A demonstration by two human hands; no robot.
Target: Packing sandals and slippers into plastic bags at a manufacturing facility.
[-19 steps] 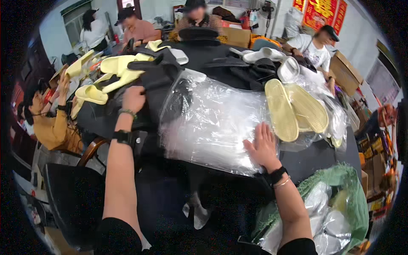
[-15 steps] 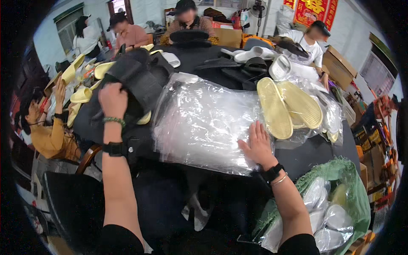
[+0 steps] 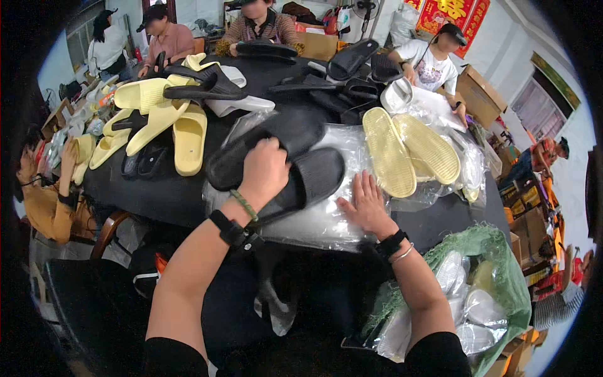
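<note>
My left hand [image 3: 267,168] is closed on a pair of black slide slippers [image 3: 319,174], gripping them near the middle. The slippers lie over a stack of clear plastic bags [image 3: 352,143] and cover much of it. My right hand [image 3: 367,204] rests flat on the right side of that stack, fingers stretched out and holding nothing. Just beyond its fingertips, a pair of pale yellow slippers [image 3: 389,154] sits soles up in clear plastic.
Loose yellow slippers [image 3: 190,138] and black ones pile up at the left of the black table [image 3: 157,196]. Black slippers [image 3: 352,60] lie at the back. A green woven sack [image 3: 509,264] of bagged slippers stands at lower right. Several people work around the table.
My left hand has brought the black slippers from the left onto the plastic bags. The yellow slippers behind them are now uncovered. My right hand stays on the stack.
</note>
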